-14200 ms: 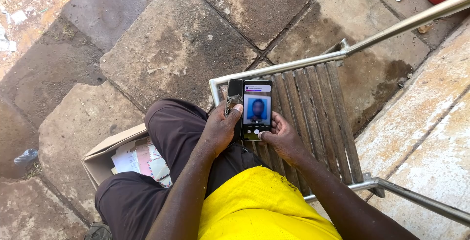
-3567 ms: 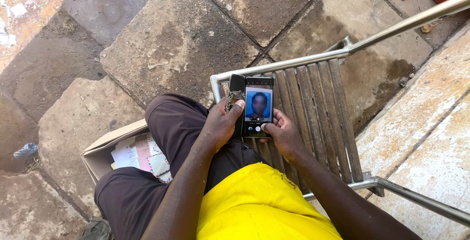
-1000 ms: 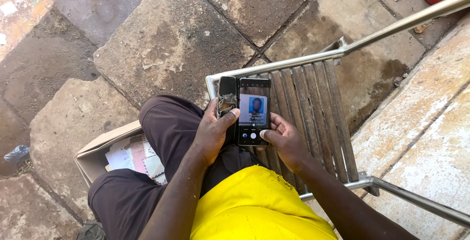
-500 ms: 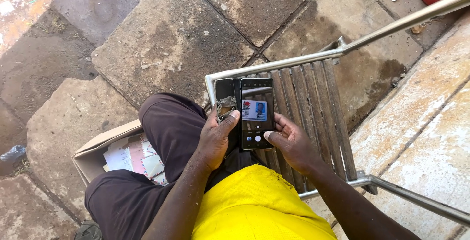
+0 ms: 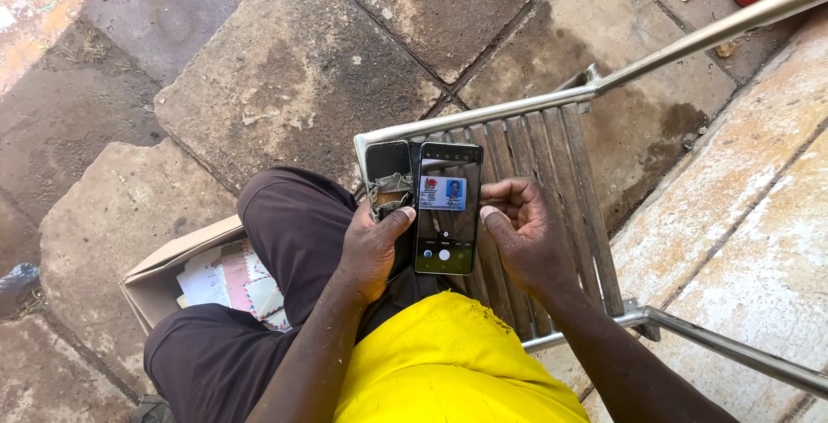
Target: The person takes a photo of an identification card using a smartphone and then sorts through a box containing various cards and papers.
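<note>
1. Two phones show: a black smartphone (image 5: 447, 209) with its screen lit, and a second dark phone (image 5: 388, 164) just left of it, partly behind it.
2. Between the two phones sits a small crumpled item (image 5: 392, 192), too unclear to name.
3. On the smartphone's screen is one card with a blue panel; no more can be told.
4. The left hand (image 5: 371, 250) has its grip closed around the smartphone's left edge, thumb lying on the screen's rim.
5. The right hand (image 5: 522, 229) is just right of the smartphone, fingers curled and half open, its thumb tip close by the phone's right edge; whether it touches cannot be told.
6. One slatted metal bench (image 5: 552, 173) lies under and right of the smartphone.
7. One open cardboard box (image 5: 159, 276) of papers stands on the stone paving, well left of the smartphone, beside the person's dark-trousered leg.
</note>
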